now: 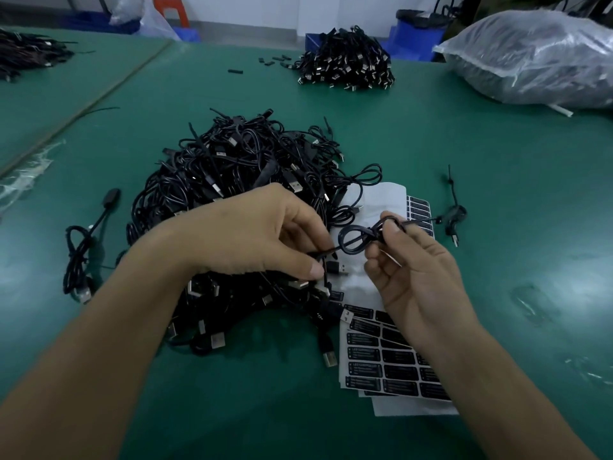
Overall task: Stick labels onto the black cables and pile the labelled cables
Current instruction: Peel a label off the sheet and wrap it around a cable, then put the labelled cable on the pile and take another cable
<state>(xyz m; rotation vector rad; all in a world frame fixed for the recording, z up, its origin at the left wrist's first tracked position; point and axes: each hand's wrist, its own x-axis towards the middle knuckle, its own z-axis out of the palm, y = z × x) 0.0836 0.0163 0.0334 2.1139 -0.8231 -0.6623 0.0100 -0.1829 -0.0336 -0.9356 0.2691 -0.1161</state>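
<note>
A big heap of black USB cables [232, 180] lies on the green table in front of me. My left hand [265, 234] and my right hand [408, 273] both grip one black cable [356, 239], which loops between them above the label sheets. Its USB plug [338, 268] hangs just under my left thumb. Sheets of black labels [381, 360] on white backing lie below my right hand, and another sheet [418, 207] shows behind it.
A single cable [83, 247] lies left of the heap and another [452, 214] to the right. A smaller cable pile [348, 61] sits at the back. A clear plastic bag of cables [537, 54] fills the far right. More cables [23, 51] lie far left.
</note>
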